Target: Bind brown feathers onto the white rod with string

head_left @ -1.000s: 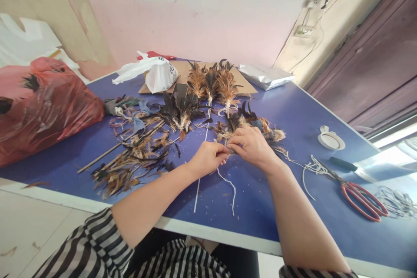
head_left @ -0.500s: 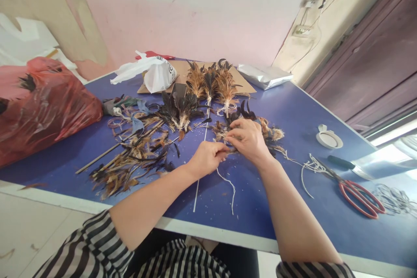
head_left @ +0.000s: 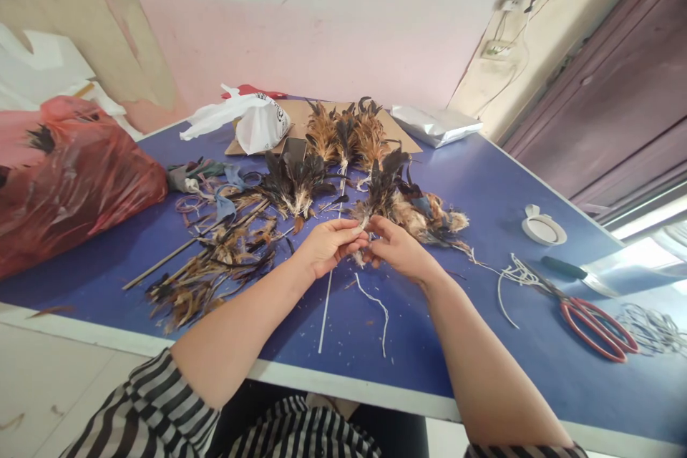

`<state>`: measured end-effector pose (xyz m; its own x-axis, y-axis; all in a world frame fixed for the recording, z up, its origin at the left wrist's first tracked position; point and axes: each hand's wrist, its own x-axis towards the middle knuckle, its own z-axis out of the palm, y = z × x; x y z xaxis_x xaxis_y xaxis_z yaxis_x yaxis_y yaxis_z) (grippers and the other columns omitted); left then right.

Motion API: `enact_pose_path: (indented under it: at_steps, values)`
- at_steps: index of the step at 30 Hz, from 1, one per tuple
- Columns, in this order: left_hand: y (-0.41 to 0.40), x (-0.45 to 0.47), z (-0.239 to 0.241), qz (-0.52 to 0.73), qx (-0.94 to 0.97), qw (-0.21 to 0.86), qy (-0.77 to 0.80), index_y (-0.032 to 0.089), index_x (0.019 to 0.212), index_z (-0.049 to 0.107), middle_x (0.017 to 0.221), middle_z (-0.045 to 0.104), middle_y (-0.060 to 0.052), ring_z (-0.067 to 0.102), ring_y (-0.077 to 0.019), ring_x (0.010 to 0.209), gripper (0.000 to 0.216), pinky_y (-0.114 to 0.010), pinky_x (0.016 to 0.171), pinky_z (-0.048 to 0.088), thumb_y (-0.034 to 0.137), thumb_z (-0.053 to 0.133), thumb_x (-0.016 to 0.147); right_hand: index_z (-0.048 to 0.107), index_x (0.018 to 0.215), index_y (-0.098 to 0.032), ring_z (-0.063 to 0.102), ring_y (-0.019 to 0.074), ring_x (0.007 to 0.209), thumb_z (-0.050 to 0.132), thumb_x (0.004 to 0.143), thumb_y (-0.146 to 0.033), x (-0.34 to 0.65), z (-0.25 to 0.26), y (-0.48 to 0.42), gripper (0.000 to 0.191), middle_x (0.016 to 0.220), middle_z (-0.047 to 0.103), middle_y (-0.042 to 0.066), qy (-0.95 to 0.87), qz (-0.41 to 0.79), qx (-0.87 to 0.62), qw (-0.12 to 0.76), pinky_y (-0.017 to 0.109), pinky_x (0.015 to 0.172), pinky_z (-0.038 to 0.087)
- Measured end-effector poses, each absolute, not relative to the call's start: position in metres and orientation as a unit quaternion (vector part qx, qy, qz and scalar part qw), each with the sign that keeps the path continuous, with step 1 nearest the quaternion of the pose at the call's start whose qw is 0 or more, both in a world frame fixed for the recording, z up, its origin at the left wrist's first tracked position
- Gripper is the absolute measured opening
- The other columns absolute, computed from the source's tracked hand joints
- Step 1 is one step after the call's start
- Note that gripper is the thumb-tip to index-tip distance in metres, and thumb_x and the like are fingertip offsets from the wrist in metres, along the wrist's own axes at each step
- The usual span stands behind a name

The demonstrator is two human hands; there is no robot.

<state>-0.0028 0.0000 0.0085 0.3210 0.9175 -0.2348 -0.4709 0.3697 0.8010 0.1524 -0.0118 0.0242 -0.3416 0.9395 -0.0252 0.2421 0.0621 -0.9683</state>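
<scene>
Between my two hands, over the middle of the blue table (head_left: pixel 408 343), a bunch of black feathers (head_left: pixel 382 182) stands with its tips pointing away from me. My left hand (head_left: pixel 333 247) pinches its pale quill end. From the other side my right hand (head_left: pixel 394 247) closes on the same end, fingers bent. My fingers partly hide the quills. A loose white string (head_left: pixel 376 304) lies just below my hands. Right of the bunch is a pile of brown and black feathers (head_left: pixel 429 211). A thin white rod (head_left: pixel 327 300) runs under my left hand.
Several feather bunches (head_left: pixel 346 132) lie on cardboard (head_left: pixel 405 143) at the back. Loose feathers (head_left: pixel 215 272), sticks and a red plastic bag (head_left: pixel 101 179) are on the left. To the right are scissors (head_left: pixel 598 329), a green-handled knife (head_left: pixel 563 267), tape (head_left: pixel 544 229) and string (head_left: pixel 518 272).
The black feather bunch has come upright between my hands. My right hand has lowered and turned beside my left. The white string now lies loose on the table.
</scene>
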Motion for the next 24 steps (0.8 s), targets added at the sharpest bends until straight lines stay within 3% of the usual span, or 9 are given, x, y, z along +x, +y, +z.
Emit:
enact_pose_path:
  at_steps: [4, 9, 14, 24]
  values:
    - [0.002, -0.003, 0.008, 0.471, 0.32, 0.741, 0.356, 0.009, 0.081, 0.056, 0.068, 0.066, -0.007, 0.061, -0.0082, 0.055, 0.015, -0.013, 0.051, 0.049, 0.006, 0.063, 0.068, 0.061, 0.08, -0.015, 0.048, 0.009, 0.05, 0.048, 0.075, -0.027, 0.151, 0.018, -0.009, 0.018, 0.06, 0.054, -0.001, -0.674, 0.453, -0.474, 0.34, 0.022, 0.048, 0.039]
    - [0.003, -0.002, 0.006, 0.508, 0.372, 0.673, 0.389, 0.008, 0.08, 0.056, 0.067, 0.066, -0.007, 0.062, -0.0103, 0.056, 0.017, -0.018, 0.053, 0.049, 0.009, 0.065, 0.066, 0.065, 0.074, -0.017, 0.05, 0.0119, 0.059, 0.046, 0.078, -0.028, 0.153, 0.024, -0.014, 0.022, 0.064, 0.06, 0.001, -0.738, 0.224, -0.517, 0.371, 0.022, 0.056, 0.037]
    - [0.0, 0.001, 0.005, 0.528, 0.426, 0.615, 0.402, 0.009, 0.082, 0.056, 0.059, 0.064, -0.004, 0.06, -0.0108, 0.05, 0.023, -0.022, 0.053, 0.049, 0.013, 0.067, 0.063, 0.057, 0.059, -0.017, 0.045, 0.01, 0.055, 0.042, 0.08, -0.024, 0.144, 0.028, -0.026, 0.026, 0.058, 0.056, 0.001, -0.804, 0.039, -0.501, 0.318, 0.021, 0.054, 0.03]
    - [-0.003, 0.002, -0.005, 0.511, 0.547, 0.525, 0.406, 0.011, 0.072, 0.058, 0.057, 0.061, -0.001, 0.057, -0.0092, 0.048, 0.007, -0.021, 0.05, 0.047, 0.012, 0.059, 0.065, 0.062, 0.072, -0.018, 0.051, 0.013, 0.068, 0.038, 0.085, -0.024, 0.142, 0.032, -0.029, 0.027, 0.069, 0.059, 0.004, -0.843, -0.082, -0.466, 0.256, 0.023, 0.058, 0.03]
